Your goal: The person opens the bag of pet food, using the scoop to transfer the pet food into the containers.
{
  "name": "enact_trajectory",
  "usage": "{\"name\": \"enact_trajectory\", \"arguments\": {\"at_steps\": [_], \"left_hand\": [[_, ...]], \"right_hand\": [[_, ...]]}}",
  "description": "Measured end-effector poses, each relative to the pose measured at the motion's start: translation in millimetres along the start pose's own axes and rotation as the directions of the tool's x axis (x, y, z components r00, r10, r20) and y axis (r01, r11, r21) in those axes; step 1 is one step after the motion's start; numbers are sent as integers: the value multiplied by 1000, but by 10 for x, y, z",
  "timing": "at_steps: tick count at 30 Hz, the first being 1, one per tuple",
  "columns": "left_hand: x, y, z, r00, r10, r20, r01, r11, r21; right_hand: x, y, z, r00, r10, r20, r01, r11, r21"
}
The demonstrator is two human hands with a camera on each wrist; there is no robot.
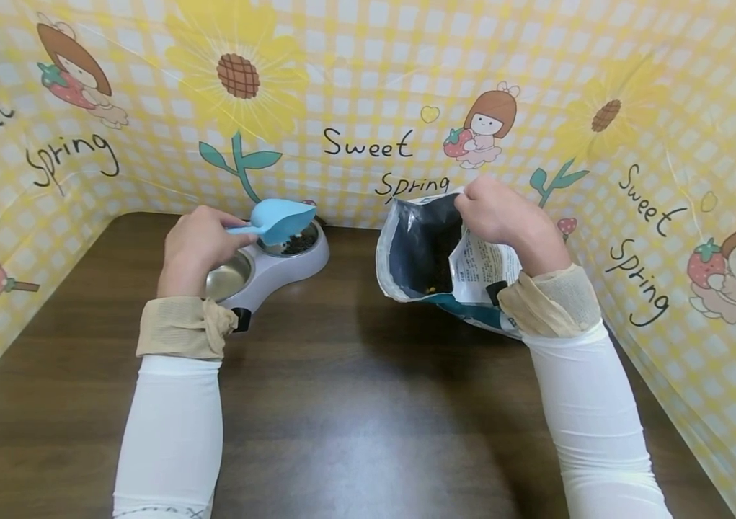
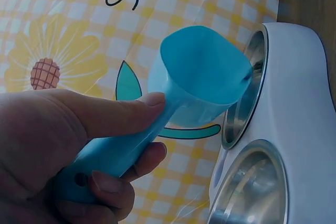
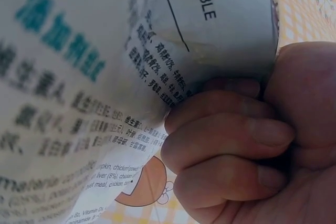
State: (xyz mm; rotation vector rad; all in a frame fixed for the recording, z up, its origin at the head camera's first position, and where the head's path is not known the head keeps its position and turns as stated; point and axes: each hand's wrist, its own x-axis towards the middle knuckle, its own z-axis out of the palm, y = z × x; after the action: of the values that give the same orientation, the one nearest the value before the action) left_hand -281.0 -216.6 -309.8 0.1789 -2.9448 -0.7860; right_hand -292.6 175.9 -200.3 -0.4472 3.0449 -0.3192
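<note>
My left hand (image 1: 195, 245) grips the handle of a light blue scoop (image 1: 280, 218), thumb along the top. The scoop is tilted over the far bowl of a double pet bowl (image 1: 290, 272), and its inside looks nearly bare in the left wrist view. Dark kibble (image 1: 300, 243) lies in that far steel bowl. The nearer steel bowl (image 2: 254, 190) shows bare metal. On the right, my right hand (image 1: 500, 216) pinches the upper rim of a pet food bag (image 1: 481, 270), holding its mouth wide. A few bits of kibble show deep in the dark lining.
Both pieces stand on a dark wood table (image 1: 316, 404). A yellow checked cloth (image 1: 355, 86) with flowers and lettering rises behind and along both sides, close behind the bowl and the bag. Bands with small black mounts wrap both wrists.
</note>
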Motion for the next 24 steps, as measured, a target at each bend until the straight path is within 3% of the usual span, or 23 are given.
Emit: {"name": "enact_trajectory", "arguments": {"at_steps": [14, 24], "left_hand": [[-48, -11, -71, 1000, 3, -7, -3, 1000, -25], [-93, -6, -122, 998, 51, -46, -55, 995, -86]], "right_hand": [[-4, -25, -12, 1000, 21, 17, -20, 1000, -14], [-8, -24, -14, 999, 27, 17, -27, 1000, -10]]}}
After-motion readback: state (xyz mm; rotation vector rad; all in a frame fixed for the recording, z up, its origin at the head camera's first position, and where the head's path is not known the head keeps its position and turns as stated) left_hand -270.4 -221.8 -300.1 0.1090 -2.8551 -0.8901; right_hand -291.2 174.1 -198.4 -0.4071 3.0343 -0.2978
